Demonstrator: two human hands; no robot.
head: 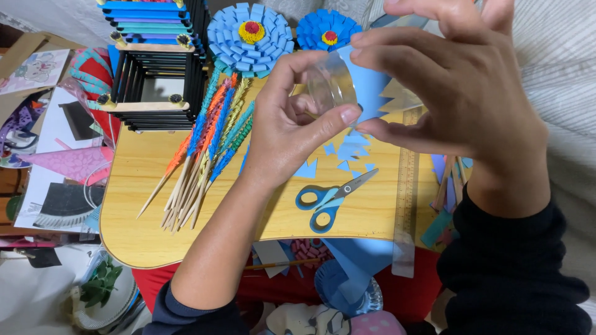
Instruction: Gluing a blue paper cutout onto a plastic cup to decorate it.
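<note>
My left hand [288, 118] grips a small clear plastic cup [331, 84] held on its side above the wooden board [143, 205]. My right hand [453, 80] pinches a piece of blue paper [367, 84] against the cup's wall, wrapping it around. Both hands meet over the board's far middle. Blue-handled scissors [326, 198] lie on the board just below the hands, among small blue paper scraps [347, 149].
A bundle of sticks with coloured paper ears [208, 149] lies left of the scissors. Two blue paper flowers [251, 37] and a black stick-built box [155, 68] stand at the back. A clear ruler [406, 205] lies along the right. Paper scraps and craft sheets lie at the left.
</note>
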